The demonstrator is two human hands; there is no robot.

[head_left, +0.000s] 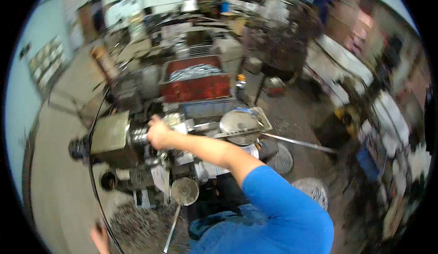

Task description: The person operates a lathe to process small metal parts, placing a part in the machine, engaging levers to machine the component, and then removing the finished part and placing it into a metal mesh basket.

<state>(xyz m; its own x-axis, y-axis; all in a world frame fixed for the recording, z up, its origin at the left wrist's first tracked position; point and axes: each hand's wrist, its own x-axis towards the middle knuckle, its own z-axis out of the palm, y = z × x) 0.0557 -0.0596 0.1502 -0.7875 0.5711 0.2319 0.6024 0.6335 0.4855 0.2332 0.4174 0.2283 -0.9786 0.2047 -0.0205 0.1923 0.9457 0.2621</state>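
My right hand (158, 133) reaches across to the left, beside the ribbed metal chuck (138, 135) of a small lathe. Its fingers look curled; whatever lies in them is too hidden and blurred to name. The lathe's headstock (110, 131) has a flat greenish top and stands left of that hand. My left hand (99, 238) is low at the left edge, away from the machine, near a black cable (95, 181). Motion smears its fingers. Below the right forearm sits a round metal handwheel (185, 190).
Behind the lathe stands a red bin (196, 89) heaped with small shiny metal parts (195, 72). A round tray (238, 121) and a long metal rod (299, 142) lie to the right. Metal shavings (141, 224) cover the floor below. A bottle with an orange cap (240, 81) stands beside the bin.
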